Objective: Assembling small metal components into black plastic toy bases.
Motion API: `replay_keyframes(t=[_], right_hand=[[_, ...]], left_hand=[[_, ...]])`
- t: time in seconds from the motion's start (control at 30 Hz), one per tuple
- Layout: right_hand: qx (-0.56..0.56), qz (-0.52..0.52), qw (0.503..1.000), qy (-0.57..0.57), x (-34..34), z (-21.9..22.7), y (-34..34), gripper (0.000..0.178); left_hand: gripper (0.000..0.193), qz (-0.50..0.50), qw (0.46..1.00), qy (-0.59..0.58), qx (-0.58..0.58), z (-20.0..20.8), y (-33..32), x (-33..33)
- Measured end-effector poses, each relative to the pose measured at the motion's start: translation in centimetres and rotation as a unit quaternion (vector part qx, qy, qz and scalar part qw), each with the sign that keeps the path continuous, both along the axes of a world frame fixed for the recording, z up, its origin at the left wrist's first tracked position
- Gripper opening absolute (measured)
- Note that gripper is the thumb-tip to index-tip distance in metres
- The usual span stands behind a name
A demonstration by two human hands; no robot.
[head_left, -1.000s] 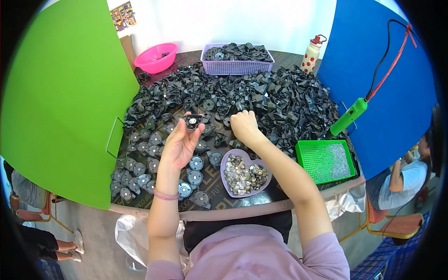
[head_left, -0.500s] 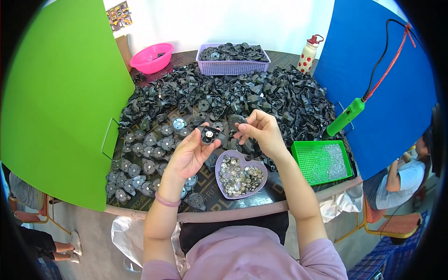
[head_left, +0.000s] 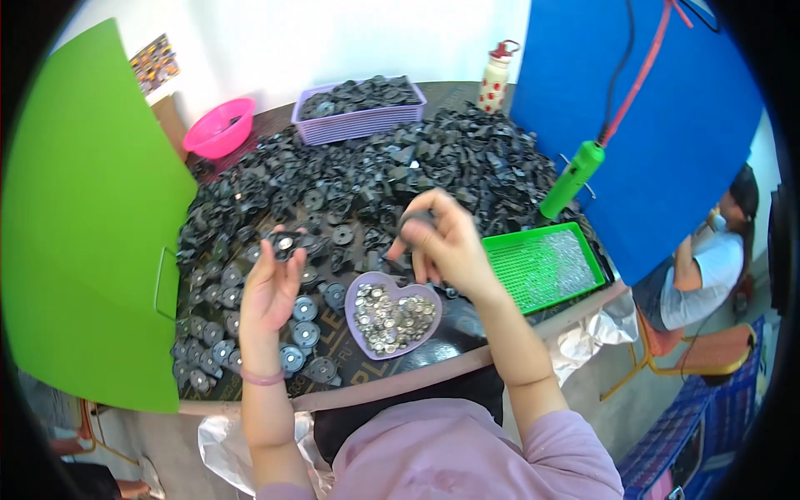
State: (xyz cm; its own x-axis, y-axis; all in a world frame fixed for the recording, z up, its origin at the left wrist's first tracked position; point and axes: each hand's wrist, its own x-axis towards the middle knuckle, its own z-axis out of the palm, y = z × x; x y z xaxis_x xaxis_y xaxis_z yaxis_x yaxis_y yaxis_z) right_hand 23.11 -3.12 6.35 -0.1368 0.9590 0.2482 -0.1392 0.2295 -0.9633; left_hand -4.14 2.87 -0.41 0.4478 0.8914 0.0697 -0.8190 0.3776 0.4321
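My left hand holds a black plastic housing with a silver round metal piece in its middle. Between the fingers of my right hand is a dark round disc, partly hidden by the fingers and slightly blurred. The two parts are apart, held above the table. Below and between my hands, a purple heart-shaped bowl contains many small silver round metal pieces. Around my left hand lie many black rounded parts with metal centres.
A heap of black plastic parts covers the table's far half. Behind it stand a pink bowl, a purple basket and a bottle. A green electric screwdriver hangs above a green tray of tiny clear-silvery pieces. Green and blue panels flank the table.
My hands have moved farther apart, the left one keeping the housing and the right one the disc. The whole view has turned and shifted, so the table things sit farther left.
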Motion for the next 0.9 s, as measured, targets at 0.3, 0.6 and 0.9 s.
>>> replay_keyframes(t=[0.3, 0.6, 0.9], right_hand=[[0.440, -0.575, 0.669, 0.167, 24.4, -4.5, -19.4, 0.030], [0.141, -0.673, 0.726, -0.008, 45.7, -19.9, -15.9, 0.018], [-0.018, -0.705, 0.514, -0.488, 50.6, -19.7, -12.7, 0.039]], left_hand=[[0.036, 0.025, 0.999, -0.019, -0.011, 0.5, -0.1, -0.8], [0.034, 0.022, 1.000, -0.006, -0.012, 0.8, 0.0, 0.2], [0.034, 0.043, 0.999, 0.003, -0.005, 1.0, -0.1, -0.5]])
